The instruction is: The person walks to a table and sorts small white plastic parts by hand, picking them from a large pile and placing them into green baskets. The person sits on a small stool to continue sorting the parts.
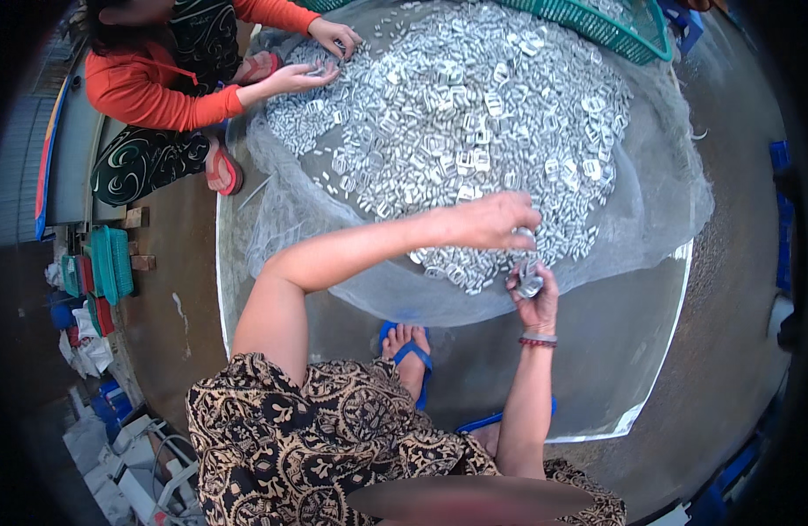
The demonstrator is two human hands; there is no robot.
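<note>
left hand [491, 221] pinches clips from the pile [456, 114]; right hand [533, 294] grasps a stack [528, 280]. keep stack squared, feeding one at a time.

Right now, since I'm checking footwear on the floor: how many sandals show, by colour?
Blue sandals: 2
Red sandals: 2
Total: 4

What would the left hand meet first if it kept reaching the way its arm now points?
The left hand points right, low over the heap of small silvery metal pieces. Most likely it meets the heap's near right edge first, though depth is hard to judge.
</note>
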